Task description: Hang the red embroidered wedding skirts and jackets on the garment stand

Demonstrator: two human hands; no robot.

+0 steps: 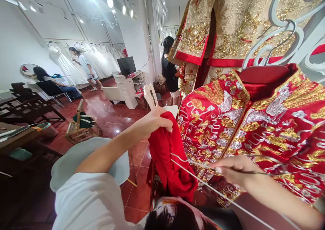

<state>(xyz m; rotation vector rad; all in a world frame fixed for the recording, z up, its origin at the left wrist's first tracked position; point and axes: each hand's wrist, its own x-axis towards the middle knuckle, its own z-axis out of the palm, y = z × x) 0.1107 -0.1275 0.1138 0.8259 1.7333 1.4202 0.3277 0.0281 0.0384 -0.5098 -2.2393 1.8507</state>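
My left hand (155,121) is closed around a bunched fold of plain red cloth (170,162), holding it up in front of me. My right hand (232,169) is lower and to the right, its fingers pinched on a thin needle, with white thread (200,180) running taut from the cloth down towards the lower right. Right behind both hands hangs a red jacket (266,128), thick with gold and silver embroidery, on a red hanger (264,75). The red cloth touches the jacket's left edge.
A gold embroidered robe (228,23) hangs above on a white metal rack (286,30). A pale round seat (76,159) is at my lower left over a red tiled floor (111,118). One person (170,72) stands by the garments; two others and white gowns (101,59) are far left.
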